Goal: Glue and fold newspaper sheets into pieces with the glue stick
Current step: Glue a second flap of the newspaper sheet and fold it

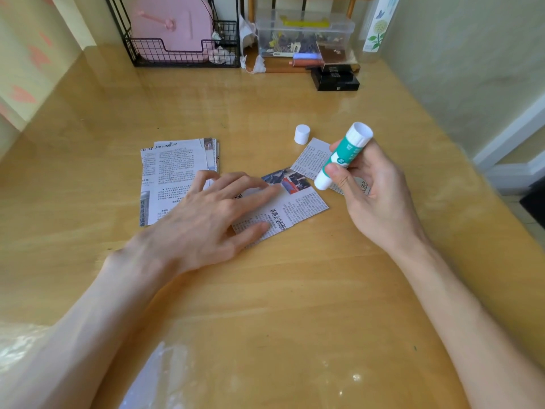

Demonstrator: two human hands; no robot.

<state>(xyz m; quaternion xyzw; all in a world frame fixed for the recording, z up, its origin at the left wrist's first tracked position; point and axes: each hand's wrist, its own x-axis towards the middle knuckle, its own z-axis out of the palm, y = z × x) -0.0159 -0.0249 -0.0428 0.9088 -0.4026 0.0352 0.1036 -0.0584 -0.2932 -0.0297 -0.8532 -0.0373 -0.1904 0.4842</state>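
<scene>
A small newspaper piece (pixel 298 206) with a colour photo lies at the middle of the wooden table. My left hand (pixel 206 219) rests flat on its left part, fingers spread and straight. My right hand (pixel 371 190) grips an uncapped green and white glue stick (pixel 343 156), held tilted above the table. Under that hand lies another small newspaper piece (pixel 312 156). The white cap (pixel 302 134) stands on the table just behind it. A stack of newspaper sheets (pixel 174 175) lies to the left, partly under my left hand.
At the back stand a black wire rack (pixel 182 51) with a pink item, a clear plastic box (pixel 303 33) of small things and black boxes (pixel 336 78). A wall runs along the right table edge. Bare wooden table (pixel 280 290) lies in front of the papers.
</scene>
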